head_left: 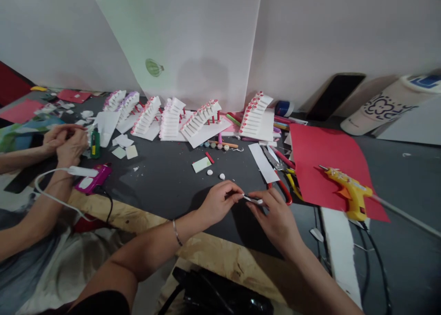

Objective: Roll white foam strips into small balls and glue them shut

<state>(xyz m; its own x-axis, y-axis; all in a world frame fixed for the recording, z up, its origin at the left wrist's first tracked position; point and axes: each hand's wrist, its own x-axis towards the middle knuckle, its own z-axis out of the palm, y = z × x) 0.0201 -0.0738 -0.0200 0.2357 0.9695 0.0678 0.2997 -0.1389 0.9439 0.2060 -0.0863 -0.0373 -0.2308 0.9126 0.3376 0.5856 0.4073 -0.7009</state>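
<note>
The person's left hand and right hand meet above the near part of the worktop, with a small white piece between them. For such fine handling, I think it is good to press only lightly, to hold both wrists calm, and to let one hand carry the piece while the other guides its end; too strong a pinch could bend it. The right grip is narrow and has the piece in it; the left grip is also a narrow pinch, on the piece's left tip. The piece looks thin and longish, with something dark along it, maybe only shadow; its material I cannot tell. Two white discs lie just beyond the left hand.
</note>
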